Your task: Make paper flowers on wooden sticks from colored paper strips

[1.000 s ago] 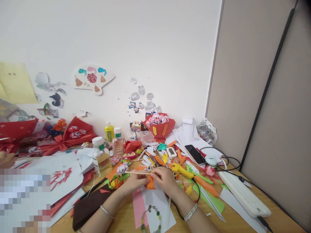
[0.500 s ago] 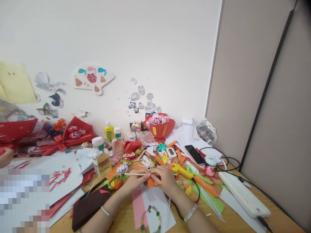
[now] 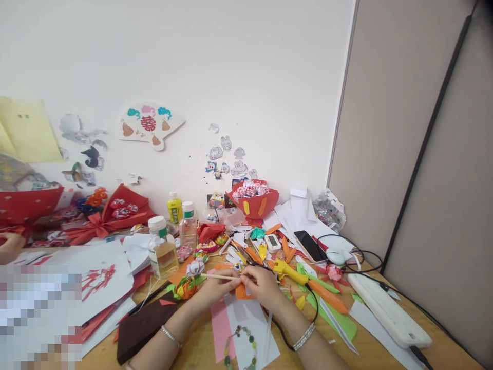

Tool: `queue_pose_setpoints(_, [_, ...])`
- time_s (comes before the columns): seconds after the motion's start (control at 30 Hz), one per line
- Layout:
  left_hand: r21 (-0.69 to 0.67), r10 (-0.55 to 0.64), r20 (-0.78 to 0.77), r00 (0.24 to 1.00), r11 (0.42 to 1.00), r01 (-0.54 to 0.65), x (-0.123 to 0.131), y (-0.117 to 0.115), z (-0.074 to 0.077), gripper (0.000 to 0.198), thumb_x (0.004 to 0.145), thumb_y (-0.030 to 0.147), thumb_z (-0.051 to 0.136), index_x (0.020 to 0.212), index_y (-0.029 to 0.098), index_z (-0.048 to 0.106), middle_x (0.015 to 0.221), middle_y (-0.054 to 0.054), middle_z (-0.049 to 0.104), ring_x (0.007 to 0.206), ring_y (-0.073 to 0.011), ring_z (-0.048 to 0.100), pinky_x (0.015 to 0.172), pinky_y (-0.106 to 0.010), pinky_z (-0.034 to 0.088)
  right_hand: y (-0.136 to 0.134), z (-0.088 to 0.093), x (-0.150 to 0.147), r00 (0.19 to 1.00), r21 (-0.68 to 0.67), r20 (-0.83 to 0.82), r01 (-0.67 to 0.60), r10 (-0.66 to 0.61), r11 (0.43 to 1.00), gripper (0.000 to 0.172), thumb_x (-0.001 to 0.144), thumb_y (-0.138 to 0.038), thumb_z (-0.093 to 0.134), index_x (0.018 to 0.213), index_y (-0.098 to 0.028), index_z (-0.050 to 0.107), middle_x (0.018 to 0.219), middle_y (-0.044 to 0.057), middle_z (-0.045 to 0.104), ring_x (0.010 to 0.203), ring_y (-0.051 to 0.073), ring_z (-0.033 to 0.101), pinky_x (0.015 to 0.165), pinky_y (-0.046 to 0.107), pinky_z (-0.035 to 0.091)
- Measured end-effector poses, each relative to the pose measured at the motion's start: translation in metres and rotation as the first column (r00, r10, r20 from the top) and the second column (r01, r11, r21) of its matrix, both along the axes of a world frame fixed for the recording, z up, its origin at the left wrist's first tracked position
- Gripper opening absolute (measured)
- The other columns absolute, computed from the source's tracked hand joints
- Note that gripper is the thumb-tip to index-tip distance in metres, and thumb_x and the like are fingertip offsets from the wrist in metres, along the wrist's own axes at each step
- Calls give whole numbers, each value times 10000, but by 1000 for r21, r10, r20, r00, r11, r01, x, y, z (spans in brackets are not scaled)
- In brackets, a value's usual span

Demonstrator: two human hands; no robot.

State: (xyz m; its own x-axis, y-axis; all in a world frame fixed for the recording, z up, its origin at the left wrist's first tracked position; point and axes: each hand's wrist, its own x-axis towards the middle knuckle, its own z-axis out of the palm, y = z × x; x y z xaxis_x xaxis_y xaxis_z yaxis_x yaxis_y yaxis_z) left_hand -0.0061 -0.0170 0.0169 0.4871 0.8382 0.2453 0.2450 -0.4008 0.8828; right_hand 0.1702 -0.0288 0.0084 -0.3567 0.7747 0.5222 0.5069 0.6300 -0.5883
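Observation:
Both my hands meet over the middle of the wooden table (image 3: 389,354). My left hand (image 3: 215,288) and my right hand (image 3: 264,285) pinch a small piece of orange paper (image 3: 242,292) around a thin wooden stick (image 3: 217,276). The stick points left toward a white paper flower (image 3: 195,266). Both hands have closed fingers. Under them lie a pink paper strip (image 3: 220,324) and a white sheet (image 3: 252,329) with a beaded bracelet (image 3: 241,347) on it.
A yellow glue gun (image 3: 288,271) with a black cord lies just right of my hands. Bottles of liquid (image 3: 164,252) stand at the left, a phone (image 3: 310,245) and white power strip (image 3: 389,308) at the right. Paper bouquets (image 3: 252,200) line the wall. Another person's hand (image 3: 10,246) shows far left.
My hands have shifted slightly, working the orange paper round the stick. The camera view drifted a little. Nothing else on the table moved.

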Motion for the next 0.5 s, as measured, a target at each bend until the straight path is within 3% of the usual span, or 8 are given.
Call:
queue_pose_setpoints(0.17, [-42,11,39,999,999,-9,2,-2,4,401,715,537,600,642,143,614,548,20,522,532,-102,470,514,-208,370,3,-2,1,1000,-25,-8,-24,24,999,90,828,-185,512,784,-195,590,706,-25,604,652,118,542,576,195,355])
queue_pose_setpoints(0.33, [-165,90,117,989,984,-70,8,-5,4,458,630,598,639,659,141,620,552,19,540,505,-104,482,513,-225,382,4,-5,0,996,125,93,-1,-10,992,122,869,-189,474,810,-201,580,793,2,627,745,144,561,648,226,378])
queue_pose_setpoints(0.5, [-297,170,187,968,949,-109,15,-12,7,433,611,569,674,647,141,617,555,31,534,498,-93,475,522,-225,383,4,-5,-1,992,174,123,-3,-19,985,112,875,-186,478,830,-200,580,814,17,628,774,156,563,670,241,387])
